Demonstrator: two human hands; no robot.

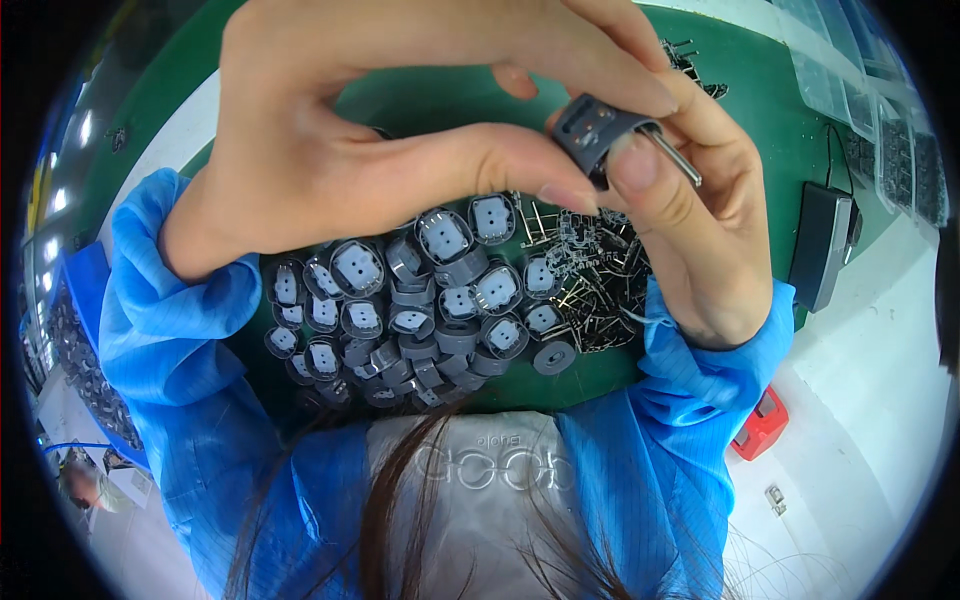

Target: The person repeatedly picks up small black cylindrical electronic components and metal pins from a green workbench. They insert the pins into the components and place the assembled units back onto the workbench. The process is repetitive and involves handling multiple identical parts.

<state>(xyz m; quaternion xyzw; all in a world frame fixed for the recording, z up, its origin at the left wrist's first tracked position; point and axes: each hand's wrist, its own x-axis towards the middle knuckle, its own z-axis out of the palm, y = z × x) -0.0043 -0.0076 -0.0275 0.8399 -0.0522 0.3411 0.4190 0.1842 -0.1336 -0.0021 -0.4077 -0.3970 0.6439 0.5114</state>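
Close in front of me, both hands grip a small dark grey plastic plug housing (590, 128). A shiny metal pin (678, 158) juts from its right end. My left hand (300, 165) pinches the housing between thumb and forefinger from the left. From the other side my right hand (715, 225) presses its thumb against the pin end, its other fingers curled behind. Below the hands lies a heap of round grey housings (443, 236) with pale inner faces. Beside it, a tangle of metal-pinned parts (600, 280) is partly covered by my right wrist.
A green work surface (760, 90) lies under everything. On the right are a black box-shaped device (820, 245) and clear bins (850, 60). A red holder (762, 425) sits lower right. A blue bin (88, 290) of dark parts stands left; another person (85, 485) shows beyond it.
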